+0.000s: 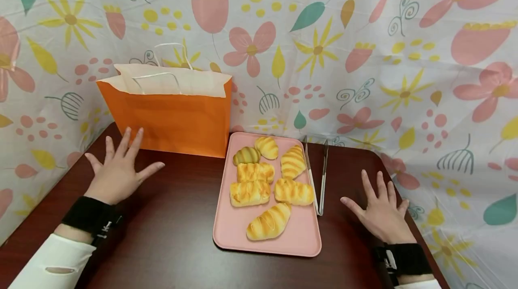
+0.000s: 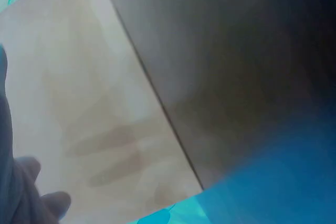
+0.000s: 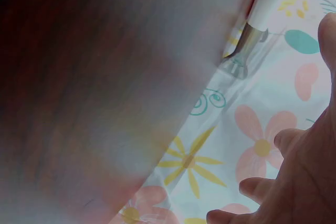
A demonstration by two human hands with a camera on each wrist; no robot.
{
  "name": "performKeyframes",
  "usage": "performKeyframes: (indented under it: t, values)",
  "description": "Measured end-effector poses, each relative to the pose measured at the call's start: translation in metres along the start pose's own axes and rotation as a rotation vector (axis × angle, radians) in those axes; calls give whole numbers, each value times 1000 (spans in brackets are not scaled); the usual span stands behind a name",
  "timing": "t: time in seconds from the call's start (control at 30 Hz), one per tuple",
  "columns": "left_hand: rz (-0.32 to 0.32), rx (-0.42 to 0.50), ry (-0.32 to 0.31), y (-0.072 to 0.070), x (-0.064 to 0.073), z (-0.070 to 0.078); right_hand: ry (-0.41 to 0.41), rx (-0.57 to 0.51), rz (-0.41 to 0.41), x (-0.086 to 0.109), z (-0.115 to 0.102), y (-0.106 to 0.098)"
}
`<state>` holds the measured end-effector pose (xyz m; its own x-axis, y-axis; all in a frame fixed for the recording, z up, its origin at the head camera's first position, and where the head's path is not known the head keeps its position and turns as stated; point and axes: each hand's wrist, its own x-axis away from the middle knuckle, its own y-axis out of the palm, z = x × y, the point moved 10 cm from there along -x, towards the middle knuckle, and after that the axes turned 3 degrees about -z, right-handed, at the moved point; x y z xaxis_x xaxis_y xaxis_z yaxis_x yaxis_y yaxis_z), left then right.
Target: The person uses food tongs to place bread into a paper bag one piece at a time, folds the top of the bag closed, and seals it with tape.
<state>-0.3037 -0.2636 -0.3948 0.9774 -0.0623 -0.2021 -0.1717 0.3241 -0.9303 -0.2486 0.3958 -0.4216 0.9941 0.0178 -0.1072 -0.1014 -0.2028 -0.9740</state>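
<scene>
My left hand (image 1: 117,172) is spread with straight fingers over the left of the table, in front of an orange paper bag (image 1: 174,122) with white handles. It holds nothing. On the right, my right hand (image 1: 382,212) is likewise spread and holds nothing, to the right of metal tongs (image 1: 322,185). Between the hands lies a pink tray (image 1: 228,233) bearing several bread rolls, among them a long one (image 1: 269,222) at the front and a greenish one (image 1: 247,156) at the back. In the right wrist view, fingers (image 3: 262,187) show at the lower right.
A dark wooden table (image 1: 174,235) carries everything. Behind it and along both sides hangs a flowered curtain (image 1: 251,6), close to the table edges. The bag stands upright at the back left, its mouth facing up; the tongs lie along the tray's right side.
</scene>
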Motion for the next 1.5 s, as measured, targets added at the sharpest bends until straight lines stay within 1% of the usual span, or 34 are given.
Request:
performKeyframes:
  t: [0.07, 0.17, 0.27, 0.37, 0.4, 0.47, 0.57, 0.63, 0.73, 0.83, 0.9, 1.07, 1.33, 1.43, 1.5]
  values:
    - [43, 38, -8, -12, -4, -5, 0, 0, -4, -1, 0, -1]
    - [113, 100, -18, -34, -12, -13, 0, 0, -10, -1, 0, -3]
    - [187, 166, -16, -59, -23, -19, -1, 2, -16, 0, 0, -4]
    - [246, 235, -2, -84, -36, -20, -1, 4, -17, 1, 1, -5]
    - [260, 251, 3, -92, -41, -19, -1, 5, -15, 1, 1, -5]
    - [267, 281, 7, -104, -49, -18, -5, 3, -10, 1, 1, -6]
    - [256, 285, 7, -116, -62, -18, -14, -5, -13, -1, -2, -5]
    - [236, 280, -1, -119, -70, -20, -20, -11, -21, -2, -4, -3]
    - [214, 280, -13, -119, -78, -21, -25, -19, -29, -3, -8, 1]
    - [206, 290, -24, -114, -80, -23, -33, -17, -13, -4, -10, 0]
    - [214, 297, -32, -111, -79, -25, -37, -17, -2, -5, -12, -1]
    - [239, 327, -54, -107, -73, -28, -35, -7, 12, -6, -15, -3]
    - [274, 348, -118, -114, -56, -26, -52, -8, 19, -7, -21, -6]
    - [288, 352, -132, -115, -48, -24, -52, -8, 26, -8, -21, -8]
    - [295, 350, -131, -115, -43, -22, -51, -9, 26, -7, -21, -8]
